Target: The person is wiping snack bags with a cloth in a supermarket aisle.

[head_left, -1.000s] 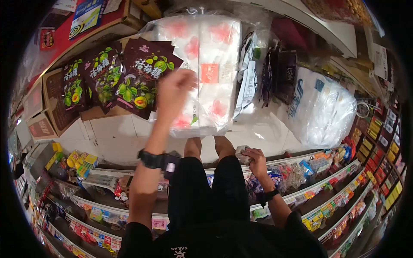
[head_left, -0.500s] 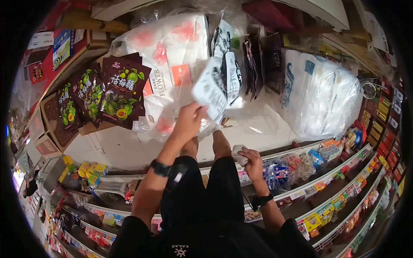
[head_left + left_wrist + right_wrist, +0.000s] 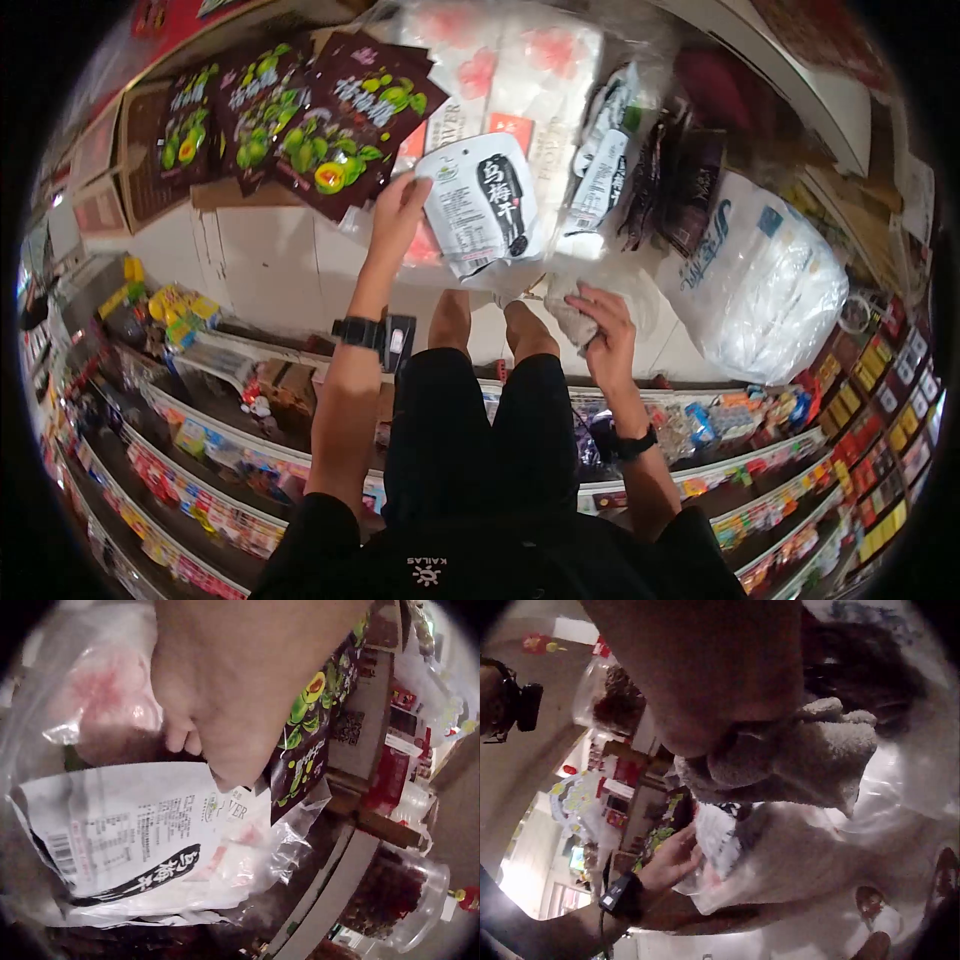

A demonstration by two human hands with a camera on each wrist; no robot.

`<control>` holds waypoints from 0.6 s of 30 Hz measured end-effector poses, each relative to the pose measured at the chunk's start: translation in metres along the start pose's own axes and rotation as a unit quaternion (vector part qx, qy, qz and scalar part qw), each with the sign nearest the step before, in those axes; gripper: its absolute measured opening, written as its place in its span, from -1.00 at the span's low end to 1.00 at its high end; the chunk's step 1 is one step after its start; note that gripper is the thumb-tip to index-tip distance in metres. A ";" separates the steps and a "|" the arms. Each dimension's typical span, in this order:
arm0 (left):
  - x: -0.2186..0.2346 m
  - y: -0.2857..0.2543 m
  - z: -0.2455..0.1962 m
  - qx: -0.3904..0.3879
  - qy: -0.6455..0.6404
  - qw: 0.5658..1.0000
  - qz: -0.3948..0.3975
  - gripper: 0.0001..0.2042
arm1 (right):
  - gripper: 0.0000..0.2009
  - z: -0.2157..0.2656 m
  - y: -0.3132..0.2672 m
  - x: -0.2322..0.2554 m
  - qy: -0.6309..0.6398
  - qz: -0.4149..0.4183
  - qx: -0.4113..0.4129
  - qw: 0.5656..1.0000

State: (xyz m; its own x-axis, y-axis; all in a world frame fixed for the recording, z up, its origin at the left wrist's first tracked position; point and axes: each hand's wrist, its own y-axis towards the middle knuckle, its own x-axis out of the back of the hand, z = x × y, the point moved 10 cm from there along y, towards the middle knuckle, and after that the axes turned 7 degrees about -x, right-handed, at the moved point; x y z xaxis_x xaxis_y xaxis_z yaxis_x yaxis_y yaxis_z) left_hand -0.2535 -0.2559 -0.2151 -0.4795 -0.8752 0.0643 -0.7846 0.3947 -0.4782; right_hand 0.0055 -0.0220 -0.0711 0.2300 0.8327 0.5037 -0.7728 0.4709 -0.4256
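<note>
My left hand (image 3: 398, 215) pinches the edge of a white snack pouch (image 3: 463, 205) with black lettering. That pouch lies over a plastic-wrapped tissue pack (image 3: 550, 70) with pink flowers, its printed side showing. In the left wrist view the thumb side meets the top corner of the pouch (image 3: 127, 817). Dark plum-candy pouches (image 3: 350, 125) fan out just left of the hand. Lower and to the right, my right hand (image 3: 612, 335) grips a crumpled grey cloth (image 3: 817, 761), which bunches out from under the fingers in the right wrist view.
More white pouches (image 3: 603, 165) stand right of the tissue pack, beside dark upright packets (image 3: 690, 190). A bulky plastic-wrapped bundle (image 3: 755, 280) sits at the right. Shelves of small goods (image 3: 230, 480) curve behind the legs. Cardboard boxes (image 3: 100, 205) line the left.
My left hand was empty over the tissue pack, then held the white pouch beside the other white pouches. Now the pouch is further left, near the dark ones. The right hand keeps the cloth.
</note>
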 end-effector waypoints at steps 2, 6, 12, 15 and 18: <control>0.002 0.024 0.020 -0.012 -0.040 0.999 -0.019 -0.76 | -0.32 0.028 0.029 -0.014 0.000 0.008 0.057 0.998; -0.009 0.019 0.019 0.026 -0.183 0.982 -0.033 -0.79 | -0.36 0.106 0.092 -0.051 -0.098 -0.025 0.225 0.969; -0.001 0.017 0.035 0.104 -0.188 0.975 -0.054 -0.71 | -0.42 0.125 0.138 -0.145 -0.303 -0.066 0.241 0.920; -0.004 0.022 0.044 0.088 -0.265 0.960 -0.024 -0.63 | -0.43 0.126 0.130 -0.167 -0.330 -0.022 0.255 0.908; -0.005 0.024 0.049 0.083 -0.226 0.970 -0.026 -0.64 | -0.52 0.124 0.112 -0.171 -0.351 0.020 0.291 0.890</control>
State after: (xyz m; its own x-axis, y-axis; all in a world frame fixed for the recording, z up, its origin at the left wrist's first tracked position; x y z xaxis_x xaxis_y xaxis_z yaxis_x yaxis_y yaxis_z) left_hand -0.2507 -0.2555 -0.2703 -0.1908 -0.9408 -0.2803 -0.7103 0.3294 -0.6220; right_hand -0.1935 -0.1480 -0.1113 -0.0721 0.3625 0.9292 -0.9945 0.0451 -0.0948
